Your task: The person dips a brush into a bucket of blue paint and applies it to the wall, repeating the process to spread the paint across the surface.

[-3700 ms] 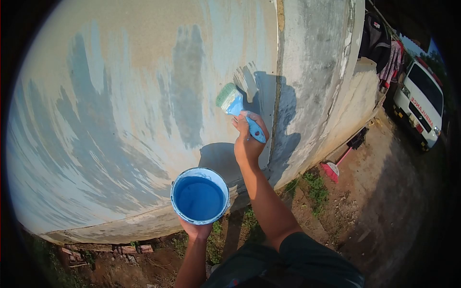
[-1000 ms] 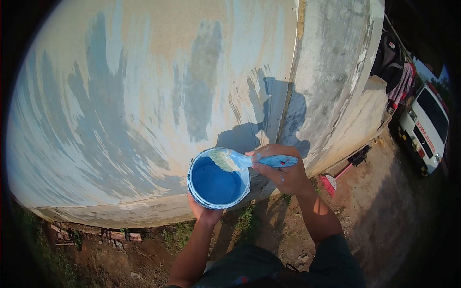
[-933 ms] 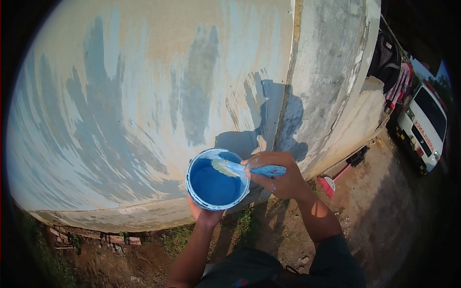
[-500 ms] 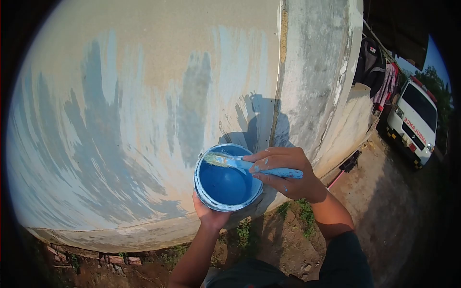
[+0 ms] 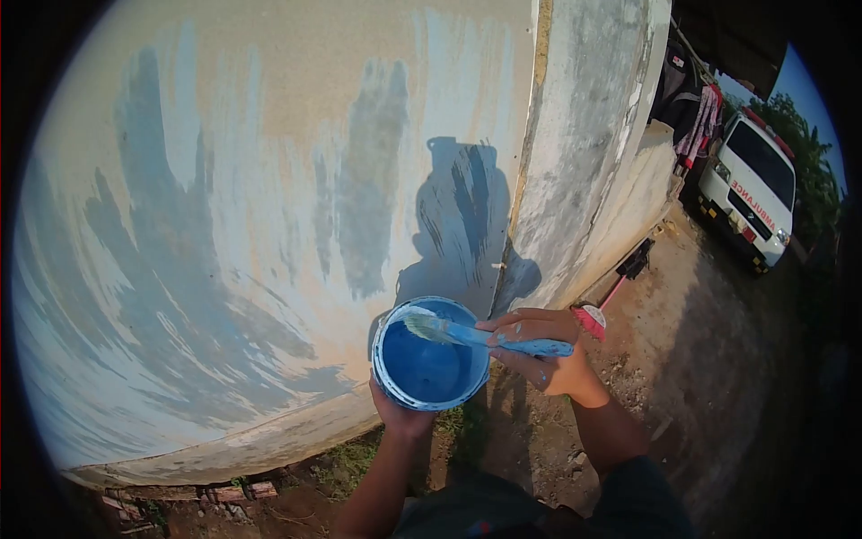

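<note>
One paintbrush (image 5: 465,335) in the right hand (image 5: 558,368), one bucket (image 5: 380,368) in the left hand (image 5: 401,417), apparently from below.

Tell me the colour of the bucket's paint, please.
The paint is blue; see the head view.

1. The ground (image 5: 664,350) is brown dirt, partly in shade.
2. A white van (image 5: 747,184) stands on it at the far right.
3. Reddish pieces (image 5: 263,490) lie at lower left.
4. Green weeds (image 5: 350,465) grow beside them.
</note>
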`<action>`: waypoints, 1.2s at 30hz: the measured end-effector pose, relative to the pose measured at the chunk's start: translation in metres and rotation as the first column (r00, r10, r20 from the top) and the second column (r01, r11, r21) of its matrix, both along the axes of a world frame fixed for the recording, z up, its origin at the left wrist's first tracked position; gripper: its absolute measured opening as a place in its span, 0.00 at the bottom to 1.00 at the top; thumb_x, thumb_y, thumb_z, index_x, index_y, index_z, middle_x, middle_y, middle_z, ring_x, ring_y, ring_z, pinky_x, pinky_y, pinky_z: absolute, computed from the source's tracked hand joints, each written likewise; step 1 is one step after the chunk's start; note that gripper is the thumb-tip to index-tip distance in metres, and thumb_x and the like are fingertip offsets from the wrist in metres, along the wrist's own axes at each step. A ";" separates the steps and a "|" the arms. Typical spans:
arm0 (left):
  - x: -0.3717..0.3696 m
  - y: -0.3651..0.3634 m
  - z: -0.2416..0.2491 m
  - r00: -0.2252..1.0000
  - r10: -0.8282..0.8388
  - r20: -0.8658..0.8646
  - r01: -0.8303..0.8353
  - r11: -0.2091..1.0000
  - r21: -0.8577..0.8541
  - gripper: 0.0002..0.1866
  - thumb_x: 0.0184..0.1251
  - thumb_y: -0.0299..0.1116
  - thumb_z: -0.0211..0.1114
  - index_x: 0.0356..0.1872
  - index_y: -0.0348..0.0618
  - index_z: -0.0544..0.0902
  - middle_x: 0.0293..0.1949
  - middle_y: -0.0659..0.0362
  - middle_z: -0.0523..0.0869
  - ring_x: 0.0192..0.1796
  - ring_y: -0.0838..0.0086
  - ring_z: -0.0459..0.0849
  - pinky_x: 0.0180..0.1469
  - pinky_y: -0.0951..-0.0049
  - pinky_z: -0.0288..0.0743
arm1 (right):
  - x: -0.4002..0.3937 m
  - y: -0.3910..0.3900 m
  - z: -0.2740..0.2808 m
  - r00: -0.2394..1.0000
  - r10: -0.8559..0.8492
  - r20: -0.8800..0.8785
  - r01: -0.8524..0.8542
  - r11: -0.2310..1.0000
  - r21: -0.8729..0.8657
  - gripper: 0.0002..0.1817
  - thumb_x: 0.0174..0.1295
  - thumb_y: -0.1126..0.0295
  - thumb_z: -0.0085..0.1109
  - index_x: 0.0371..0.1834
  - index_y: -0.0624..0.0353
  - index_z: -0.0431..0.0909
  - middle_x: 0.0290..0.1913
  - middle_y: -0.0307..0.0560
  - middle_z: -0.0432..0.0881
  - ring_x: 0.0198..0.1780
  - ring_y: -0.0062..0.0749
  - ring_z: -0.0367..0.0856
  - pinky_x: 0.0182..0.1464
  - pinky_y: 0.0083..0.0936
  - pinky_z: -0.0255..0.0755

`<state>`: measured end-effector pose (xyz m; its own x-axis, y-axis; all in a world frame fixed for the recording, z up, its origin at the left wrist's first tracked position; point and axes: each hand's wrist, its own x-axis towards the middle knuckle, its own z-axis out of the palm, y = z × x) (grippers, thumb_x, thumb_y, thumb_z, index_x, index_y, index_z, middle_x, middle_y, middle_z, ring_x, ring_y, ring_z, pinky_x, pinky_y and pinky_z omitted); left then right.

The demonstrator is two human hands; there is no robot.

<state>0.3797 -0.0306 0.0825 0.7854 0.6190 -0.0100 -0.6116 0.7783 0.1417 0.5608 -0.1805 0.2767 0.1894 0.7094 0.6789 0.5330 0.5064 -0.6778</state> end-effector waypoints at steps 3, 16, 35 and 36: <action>-0.020 0.007 0.013 0.999 -0.043 -0.024 0.043 0.999 -0.002 0.38 0.85 0.65 0.46 0.81 0.49 0.72 0.80 0.53 0.75 0.79 0.54 0.75 0.81 0.45 0.69 | -0.019 0.008 -0.009 0.995 -0.103 0.007 0.103 0.995 -0.003 0.12 0.59 0.84 0.77 0.46 0.64 0.89 0.49 0.60 0.94 0.53 0.46 0.95 0.53 0.37 0.88; -0.064 0.044 0.019 0.997 -0.077 -0.010 0.078 0.996 0.044 0.41 0.83 0.69 0.45 0.82 0.51 0.70 0.79 0.53 0.75 0.79 0.53 0.75 0.81 0.42 0.68 | -0.049 0.083 -0.021 0.559 0.048 -0.828 0.257 0.939 0.228 0.09 0.73 0.79 0.69 0.54 0.63 0.84 0.51 0.49 0.89 0.50 0.33 0.91 0.53 0.29 0.87; -0.162 0.073 0.018 0.996 0.015 -0.082 -0.010 0.998 0.059 0.37 0.83 0.64 0.48 0.78 0.49 0.74 0.76 0.53 0.78 0.76 0.54 0.77 0.78 0.45 0.73 | -0.041 0.186 -0.189 -0.128 -0.331 -0.935 0.705 0.633 -0.321 0.07 0.72 0.76 0.65 0.49 0.67 0.83 0.49 0.52 0.87 0.48 0.38 0.89 0.49 0.32 0.90; -0.168 0.073 0.017 0.996 0.012 -0.086 -0.007 0.999 0.051 0.37 0.83 0.64 0.48 0.78 0.49 0.74 0.76 0.53 0.78 0.76 0.54 0.77 0.78 0.45 0.73 | -0.041 0.192 -0.185 -0.041 -0.328 -0.944 0.715 0.650 -0.257 0.09 0.72 0.76 0.65 0.51 0.67 0.82 0.49 0.53 0.86 0.46 0.39 0.89 0.48 0.31 0.91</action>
<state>0.2119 0.0420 0.0990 0.7771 0.6277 -0.0462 -0.6027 0.7632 0.2331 0.5195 0.0110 0.0915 0.9733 -0.0666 -0.2196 -0.1324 0.6189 -0.7742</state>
